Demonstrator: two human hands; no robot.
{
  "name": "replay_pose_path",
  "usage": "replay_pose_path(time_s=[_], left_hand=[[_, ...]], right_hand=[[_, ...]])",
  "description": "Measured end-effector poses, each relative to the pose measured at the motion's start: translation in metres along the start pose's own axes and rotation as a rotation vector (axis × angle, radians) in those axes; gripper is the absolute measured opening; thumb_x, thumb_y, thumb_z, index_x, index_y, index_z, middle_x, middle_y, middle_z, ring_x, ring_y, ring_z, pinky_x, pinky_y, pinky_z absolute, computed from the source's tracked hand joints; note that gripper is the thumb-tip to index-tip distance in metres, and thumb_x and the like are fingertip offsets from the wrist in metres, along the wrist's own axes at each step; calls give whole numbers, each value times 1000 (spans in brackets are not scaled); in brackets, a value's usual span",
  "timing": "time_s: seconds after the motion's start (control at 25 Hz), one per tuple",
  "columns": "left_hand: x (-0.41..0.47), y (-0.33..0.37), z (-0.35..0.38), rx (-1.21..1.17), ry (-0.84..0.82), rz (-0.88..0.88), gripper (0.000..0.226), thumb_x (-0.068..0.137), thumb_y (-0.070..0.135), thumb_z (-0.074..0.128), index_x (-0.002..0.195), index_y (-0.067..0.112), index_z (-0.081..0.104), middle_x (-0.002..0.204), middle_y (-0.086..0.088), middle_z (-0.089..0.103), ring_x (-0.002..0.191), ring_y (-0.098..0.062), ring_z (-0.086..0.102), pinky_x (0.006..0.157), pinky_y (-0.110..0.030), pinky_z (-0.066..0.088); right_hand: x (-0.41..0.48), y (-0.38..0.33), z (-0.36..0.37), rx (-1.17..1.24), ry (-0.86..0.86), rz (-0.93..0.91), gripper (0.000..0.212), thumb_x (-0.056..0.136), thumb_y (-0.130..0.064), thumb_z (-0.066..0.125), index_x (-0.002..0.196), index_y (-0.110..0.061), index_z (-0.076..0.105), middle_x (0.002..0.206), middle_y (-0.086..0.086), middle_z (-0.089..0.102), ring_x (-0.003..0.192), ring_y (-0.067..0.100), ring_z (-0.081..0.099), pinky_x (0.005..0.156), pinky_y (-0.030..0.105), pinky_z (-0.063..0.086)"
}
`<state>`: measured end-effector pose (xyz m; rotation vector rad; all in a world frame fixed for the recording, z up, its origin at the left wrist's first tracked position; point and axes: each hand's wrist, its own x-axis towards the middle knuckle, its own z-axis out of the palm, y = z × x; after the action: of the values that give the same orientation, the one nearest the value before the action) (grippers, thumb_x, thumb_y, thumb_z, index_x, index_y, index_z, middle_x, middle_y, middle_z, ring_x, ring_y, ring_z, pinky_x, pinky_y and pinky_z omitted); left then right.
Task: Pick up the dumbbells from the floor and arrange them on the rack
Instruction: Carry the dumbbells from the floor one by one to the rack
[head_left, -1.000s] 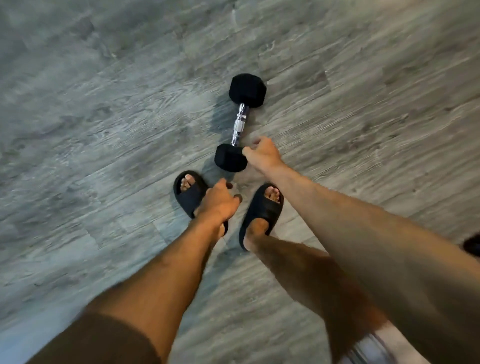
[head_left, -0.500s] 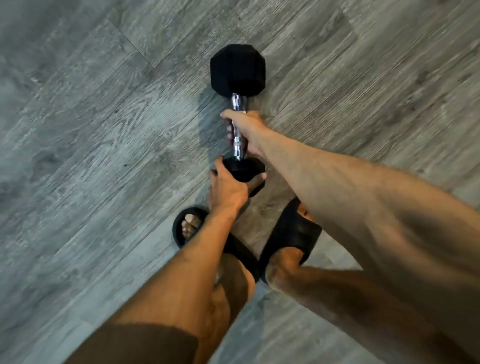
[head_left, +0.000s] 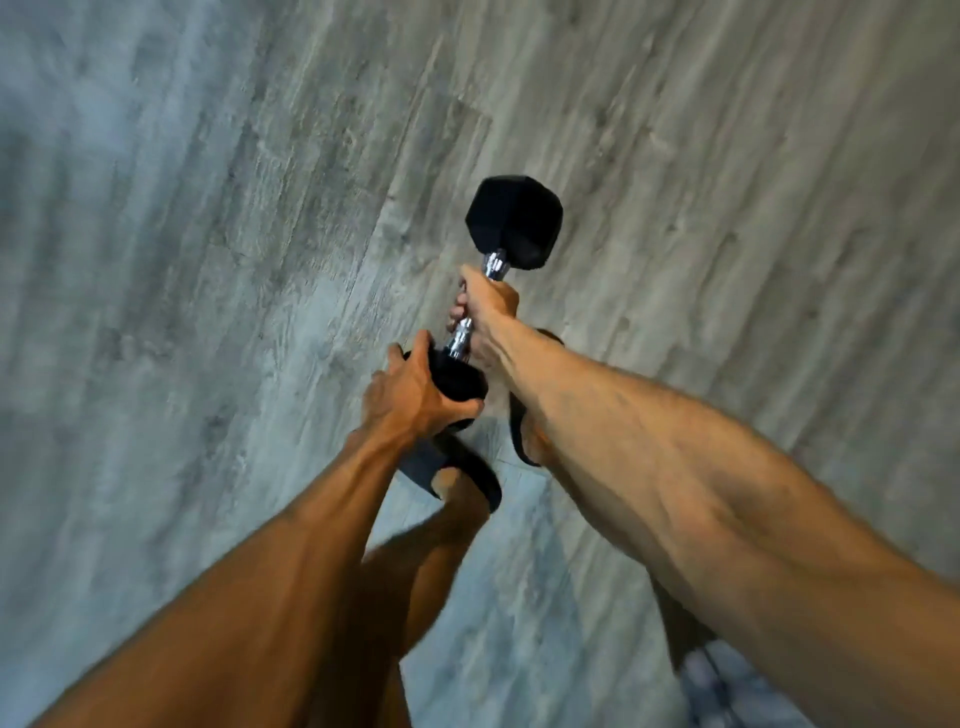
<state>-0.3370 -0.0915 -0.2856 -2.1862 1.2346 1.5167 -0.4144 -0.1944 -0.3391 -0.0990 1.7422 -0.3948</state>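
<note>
A dumbbell (head_left: 514, 221) with black hexagonal heads and a chrome handle hangs above the grey wood floor, tilted with its far head up to the right. My right hand (head_left: 485, 306) grips the chrome handle just below the far head. My left hand (head_left: 413, 392) cups the near black head from the left, with its fingers and thumb curled round it. The near head is mostly hidden behind that hand. No rack is in view.
Grey wood-plank floor (head_left: 208, 260) fills the view, blurred by motion. My feet in black slides (head_left: 457, 475) stand directly below the dumbbell. A patch of patterned fabric (head_left: 727, 686) shows at the bottom right.
The dumbbell has come up off the floor in both hands and swung to the right. A second ago it lay on the floor with my hands just reaching it.
</note>
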Motion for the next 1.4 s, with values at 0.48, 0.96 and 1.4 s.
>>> replay_pose_path(time_s=[0.48,0.96,1.4], left_hand=[[-303,181,-85,775,-264,657,88,53,71,75,122,34,35,109,-3,43,97,-32,57,81,-48,56],[-407,309,77,1461,-739,1019,88,48,62,83,121,43,38,112,0,42,103,-26,54,89,-43,52],[-579,426,389,1888,-867,1145,89,47,61,82,122,39,40,117,0,47,105,-21,53,90,-43,51]], right_hand=[[-334,-39,-261,910,211,39,23,86,-12,55,63,-13,48,47,1,42,38,16,38,48,24,39],[-415,137,-442,1656,376,28,17,95,-10,56,80,-5,51,66,14,54,58,29,58,58,43,58],[-460,289,-707,1978,520,-105,10,93,-11,61,87,-6,55,71,18,68,63,30,72,67,42,60]])
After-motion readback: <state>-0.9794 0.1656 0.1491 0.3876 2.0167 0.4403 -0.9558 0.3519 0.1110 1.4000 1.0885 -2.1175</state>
